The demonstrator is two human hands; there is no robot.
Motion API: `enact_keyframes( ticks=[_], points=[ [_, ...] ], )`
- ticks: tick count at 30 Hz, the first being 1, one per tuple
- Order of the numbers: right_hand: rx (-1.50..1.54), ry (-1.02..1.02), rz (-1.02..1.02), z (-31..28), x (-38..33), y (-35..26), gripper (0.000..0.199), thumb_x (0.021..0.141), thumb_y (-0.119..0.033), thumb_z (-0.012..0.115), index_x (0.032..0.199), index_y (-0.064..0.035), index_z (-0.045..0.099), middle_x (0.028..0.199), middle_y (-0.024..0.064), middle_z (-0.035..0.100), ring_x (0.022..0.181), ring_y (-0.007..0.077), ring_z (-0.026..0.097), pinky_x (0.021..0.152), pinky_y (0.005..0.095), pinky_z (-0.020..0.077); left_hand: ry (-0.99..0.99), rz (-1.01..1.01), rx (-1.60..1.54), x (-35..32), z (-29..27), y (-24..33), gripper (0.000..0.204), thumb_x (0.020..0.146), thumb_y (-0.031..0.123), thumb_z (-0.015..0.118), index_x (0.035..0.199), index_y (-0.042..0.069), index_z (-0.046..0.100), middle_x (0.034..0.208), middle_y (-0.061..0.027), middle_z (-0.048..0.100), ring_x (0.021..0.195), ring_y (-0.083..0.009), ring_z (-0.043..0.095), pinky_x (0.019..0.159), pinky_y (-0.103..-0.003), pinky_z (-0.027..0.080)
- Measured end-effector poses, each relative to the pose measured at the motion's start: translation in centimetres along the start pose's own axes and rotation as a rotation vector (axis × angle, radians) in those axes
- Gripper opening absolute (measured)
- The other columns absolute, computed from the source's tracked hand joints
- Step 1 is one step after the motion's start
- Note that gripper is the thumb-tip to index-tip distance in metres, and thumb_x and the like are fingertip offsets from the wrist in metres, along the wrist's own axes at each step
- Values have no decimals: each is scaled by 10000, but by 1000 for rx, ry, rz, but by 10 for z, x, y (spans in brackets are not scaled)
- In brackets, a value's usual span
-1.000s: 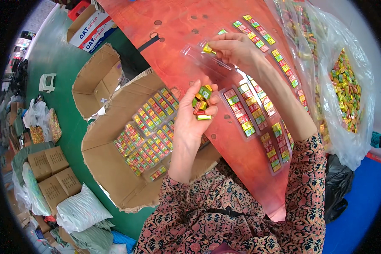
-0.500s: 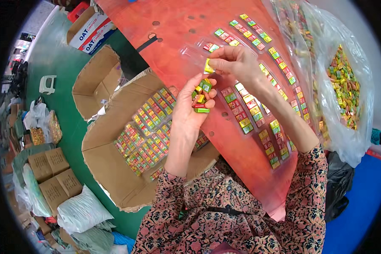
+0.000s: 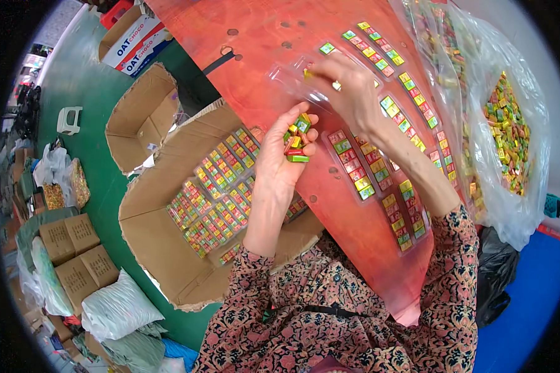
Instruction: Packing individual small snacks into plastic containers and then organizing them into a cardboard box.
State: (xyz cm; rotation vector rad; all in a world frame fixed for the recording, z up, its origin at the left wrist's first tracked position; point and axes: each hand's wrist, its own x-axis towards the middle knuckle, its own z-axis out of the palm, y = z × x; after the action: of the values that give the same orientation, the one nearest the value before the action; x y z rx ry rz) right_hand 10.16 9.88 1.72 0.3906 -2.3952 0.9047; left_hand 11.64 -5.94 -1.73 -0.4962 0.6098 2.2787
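My left hand (image 3: 279,152) is palm up, its fingers curled round a small heap of wrapped candies (image 3: 297,139) in green, yellow and red. Just above and to the right, my right hand (image 3: 348,87), slightly blurred, pinches a yellow wrapped candy (image 3: 308,73). That candy is over a clear plastic tray (image 3: 280,78) with long narrow slots. Its near-left part looks unfilled, while the right hand hides much of the rest. Several filled trays lie about the right forearm, among them one tray (image 3: 351,165) with candies in a row.
The trays lie on an orange-red table (image 3: 255,37). At its right stands a clear plastic bag (image 3: 507,137) of loose candies. To the left, an open carton (image 3: 162,248) holds stacked filled trays, beside a smaller carton (image 3: 143,118). Boxes (image 3: 74,236) and a white sack (image 3: 121,308) sit farther left.
My right hand has moved up and away from the left palm, carrying the yellow candy over the clear tray. The left hand stays almost in place with its candies.
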Motion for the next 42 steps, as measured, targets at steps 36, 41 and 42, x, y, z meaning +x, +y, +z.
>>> enact_keyframes(
  ticks=[36,41,42],
  points=[
    [-259,-193,-19,36,17,46,109,737,-88,601,797,2,611,771,123,555,702,331,570,611,405,456,-49,-27,-45,3,-8,2,281,838,195,593,1060,26,568,851,-118,599,627,-171,528,429,-240,401],
    [-193,-168,-47,35,14,51,101,723,-41,598,804,11,630,791,132,579,728,329,578,635,384,466,-40,-23,-35,2,-8,1,276,841,196,589,1059,28,569,849,-118,601,627,-170,528,431,-245,404],
    [-192,-168,-46,36,14,51,101,723,-41,598,804,11,630,791,132,579,728,329,578,635,384,466,-38,-17,-33,2,-9,1,274,843,196,587,1058,28,569,848,-118,602,627,-170,528,432,-247,406]
  ],
)
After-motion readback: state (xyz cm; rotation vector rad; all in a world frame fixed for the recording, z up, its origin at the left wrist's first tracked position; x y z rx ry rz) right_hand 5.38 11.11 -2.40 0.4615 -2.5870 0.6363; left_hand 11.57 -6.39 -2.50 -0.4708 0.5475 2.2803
